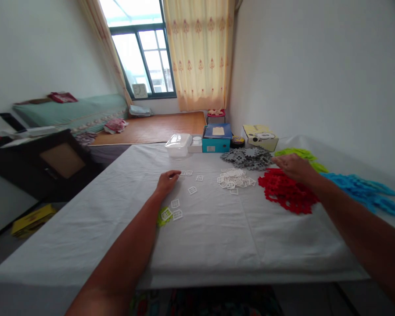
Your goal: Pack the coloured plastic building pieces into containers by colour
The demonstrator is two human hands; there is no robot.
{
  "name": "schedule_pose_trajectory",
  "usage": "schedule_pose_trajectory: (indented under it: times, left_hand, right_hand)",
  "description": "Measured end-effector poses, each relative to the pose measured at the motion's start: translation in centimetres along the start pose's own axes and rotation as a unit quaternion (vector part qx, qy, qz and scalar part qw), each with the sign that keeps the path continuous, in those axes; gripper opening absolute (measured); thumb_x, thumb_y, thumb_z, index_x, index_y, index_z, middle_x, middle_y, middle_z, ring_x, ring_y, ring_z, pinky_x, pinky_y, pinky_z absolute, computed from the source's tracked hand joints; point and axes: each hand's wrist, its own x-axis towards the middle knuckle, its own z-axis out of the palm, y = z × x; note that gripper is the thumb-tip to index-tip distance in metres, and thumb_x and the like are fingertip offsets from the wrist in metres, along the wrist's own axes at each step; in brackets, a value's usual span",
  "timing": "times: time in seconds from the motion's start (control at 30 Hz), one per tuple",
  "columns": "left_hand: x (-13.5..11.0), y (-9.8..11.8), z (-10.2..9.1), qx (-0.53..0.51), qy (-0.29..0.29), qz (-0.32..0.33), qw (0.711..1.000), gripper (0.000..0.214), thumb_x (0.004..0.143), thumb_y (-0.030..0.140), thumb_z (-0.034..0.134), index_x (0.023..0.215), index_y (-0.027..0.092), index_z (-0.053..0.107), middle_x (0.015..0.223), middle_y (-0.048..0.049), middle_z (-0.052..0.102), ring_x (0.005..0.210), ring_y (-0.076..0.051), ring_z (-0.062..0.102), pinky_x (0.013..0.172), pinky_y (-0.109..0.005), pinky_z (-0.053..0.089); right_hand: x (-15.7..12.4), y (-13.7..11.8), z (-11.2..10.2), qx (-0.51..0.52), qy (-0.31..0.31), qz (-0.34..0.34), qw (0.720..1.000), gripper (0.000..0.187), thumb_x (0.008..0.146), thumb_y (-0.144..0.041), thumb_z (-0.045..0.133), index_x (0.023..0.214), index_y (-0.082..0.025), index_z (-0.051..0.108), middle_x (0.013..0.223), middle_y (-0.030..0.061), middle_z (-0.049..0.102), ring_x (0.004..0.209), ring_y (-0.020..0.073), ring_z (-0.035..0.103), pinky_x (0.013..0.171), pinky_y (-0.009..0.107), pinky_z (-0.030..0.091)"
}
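Your largest thing is the white-covered surface (217, 250); take the clock from its middle, twelve at the far edge. The blue pile (358, 191) spreads at three, the red pile (288, 193) lies nearer in that direction, and the grey pile (245, 159) sits at one. Beyond the grey pieces are a yellow box (261, 137) printed with a cartoon figure and, at twelve, a blue box (216, 142) with a pale label; you can't read either's lettering from here. The white pile (235, 177) of window-shaped pieces is near one. At two, your right hand (291, 166) has its fingers drawn together by the grey and red piles; whether they grip anything, you cannot tell. Your left hand (169, 179), at eleven, is half curled, fingertips at a small white piece (182, 173); its grip is unclear.
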Motion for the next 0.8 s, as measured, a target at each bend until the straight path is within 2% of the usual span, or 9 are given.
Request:
schedule_pose_trajectory:
  times: [0.1, 0.17, 0.23, 0.3, 0.4, 0.53, 0.6, 0.7, 0.8]
  left_hand:
    - [1.2, 1.1, 2.6, -0.012, 0.027, -0.007, 1.0, 0.024, 0.073, 0.018, 0.056, 0.087, 0.017, 0.076, 0.087, -0.0047, 0.077, 0.085, -0.02, 0.069, 0.09, -0.035, 0.053]
    - [2.0, 1.9, 4.1, -0.026, 0.031, -0.004, 0.999, 0.026, 0.075, 0.018, 0.055, 0.09, 0.015, 0.076, 0.087, -0.0062, 0.076, 0.083, -0.019, 0.069, 0.085, -0.033, 0.054]
    - [2.7, 2.8, 4.9, -0.041, 0.03, 0.002, 0.999, 0.028, 0.077, 0.02, 0.055, 0.095, 0.014, 0.075, 0.087, -0.0062, 0.076, 0.08, -0.017, 0.069, 0.08, -0.031, 0.055]
    - [3.2, 3.4, 4.9, -0.051, 0.027, 0.007, 0.998, 0.029, 0.078, 0.023, 0.056, 0.098, 0.015, 0.075, 0.086, -0.0058, 0.076, 0.078, -0.017, 0.068, 0.077, -0.03, 0.055]
    - [3.5, 3.6, 4.0, -0.056, 0.023, 0.011, 0.998, 0.028, 0.075, 0.024, 0.06, 0.097, 0.016, 0.075, 0.086, -0.0058, 0.076, 0.08, -0.018, 0.069, 0.076, -0.03, 0.056]
    - [2.8, 2.3, 2.5, -0.055, 0.02, 0.019, 0.998, 0.024, 0.071, 0.02, 0.063, 0.092, 0.017, 0.075, 0.084, -0.005, 0.076, 0.083, -0.019, 0.069, 0.081, -0.032, 0.056]
    - [2.4, 1.2, 2.0, -0.058, 0.024, 0.022, 0.998, 0.023, 0.072, 0.018, 0.06, 0.09, 0.017, 0.075, 0.083, -0.0046, 0.076, 0.082, -0.019, 0.07, 0.082, -0.032, 0.056]
    - [1.9, -0.6, 1.5, -0.067, 0.036, 0.018, 0.997, 0.025, 0.075, 0.019, 0.054, 0.089, 0.016, 0.074, 0.083, -0.0047, 0.076, 0.079, -0.018, 0.071, 0.079, -0.032, 0.057]
    - [1.8, -1.7, 0.9, -0.075, 0.043, 0.015, 0.996, 0.026, 0.077, 0.022, 0.052, 0.092, 0.016, 0.073, 0.087, -0.0055, 0.076, 0.08, -0.018, 0.071, 0.079, -0.032, 0.057]
  right_hand:
    - [-1.3, -6.8, 0.1, 0.066, -0.016, -0.135, 0.989, 0.039, 0.097, -0.039, 0.04, 0.105, -0.018, 0.071, 0.112, 0.0127, 0.07, 0.104, 0.0264, 0.061, 0.093, 0.042, 0.046]
    - [-2.6, -12.2, 0.7, 0.14, -0.063, -0.257, 0.954, 0.03, 0.095, -0.034, 0.047, 0.108, -0.019, 0.069, 0.11, 0.01, 0.07, 0.104, 0.0229, 0.061, 0.095, 0.038, 0.046]
    - [-3.9, -17.3, 1.4, 0.172, -0.108, -0.338, 0.919, 0.024, 0.094, -0.029, 0.051, 0.107, -0.019, 0.069, 0.107, 0.0093, 0.071, 0.1, 0.0219, 0.061, 0.092, 0.038, 0.047]
    - [-4.7, -21.5, 2.3, 0.181, -0.144, -0.389, 0.892, 0.023, 0.093, -0.025, 0.053, 0.109, -0.018, 0.067, 0.107, 0.0095, 0.07, 0.098, 0.0216, 0.061, 0.089, 0.037, 0.048]
    - [-5.1, -25.9, 3.9, 0.189, -0.155, -0.421, 0.874, 0.027, 0.091, -0.028, 0.057, 0.115, -0.016, 0.064, 0.108, 0.0115, 0.069, 0.099, 0.0221, 0.059, 0.089, 0.036, 0.047]
    - [-4.9, -29.5, 6.2, 0.183, -0.121, -0.438, 0.872, 0.048, 0.084, -0.046, 0.066, 0.122, -0.017, 0.06, 0.112, 0.0127, 0.066, 0.103, 0.0251, 0.056, 0.089, 0.039, 0.046]
    - [-4.9, -30.4, 7.0, 0.166, -0.107, -0.45, 0.871, 0.042, 0.084, -0.045, 0.065, 0.116, -0.018, 0.062, 0.11, 0.0114, 0.066, 0.1, 0.0241, 0.056, 0.087, 0.038, 0.046]
    - [-4.7, -30.3, 7.4, 0.151, -0.095, -0.449, 0.876, 0.024, 0.091, -0.034, 0.056, 0.105, -0.017, 0.064, 0.098, 0.0102, 0.069, 0.09, 0.0213, 0.059, 0.085, 0.036, 0.045]
    - [-4.0, -29.0, 7.3, 0.209, -0.113, -0.373, 0.897, 0.022, 0.092, -0.024, 0.051, 0.107, -0.016, 0.065, 0.09, 0.0085, 0.071, 0.083, 0.0191, 0.063, 0.081, 0.032, 0.046]
